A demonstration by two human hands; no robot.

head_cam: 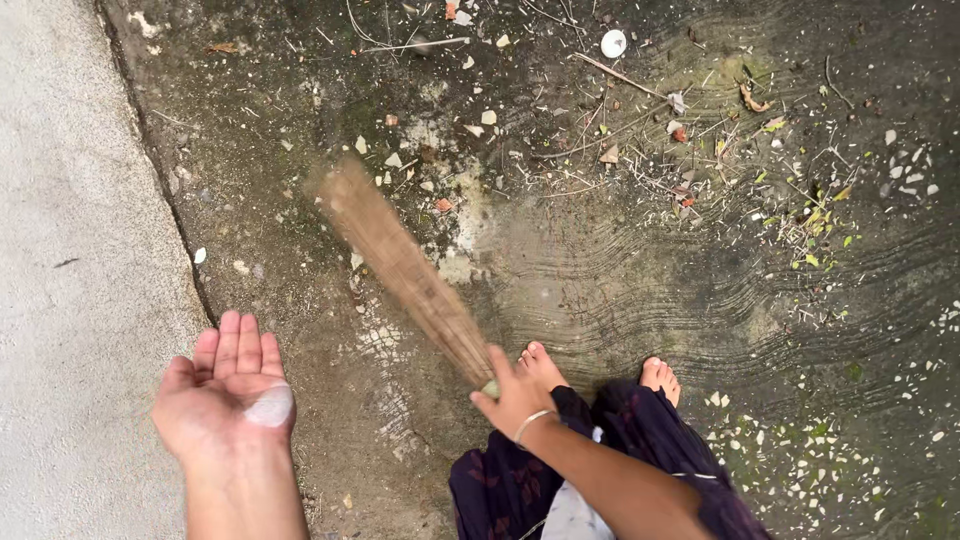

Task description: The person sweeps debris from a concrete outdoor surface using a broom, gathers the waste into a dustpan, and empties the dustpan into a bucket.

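While R hand grips broom, L hand open

No packages, no labels, no signs, no screens anywhere in view

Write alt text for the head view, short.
Seen from above, a person's right hand grips a motion-blurred stick broom over damp, dirty ground strewn with leaves, twigs and pale chips. The left hand is open, palm up, with a pale patch on the palm; bare feet show below.
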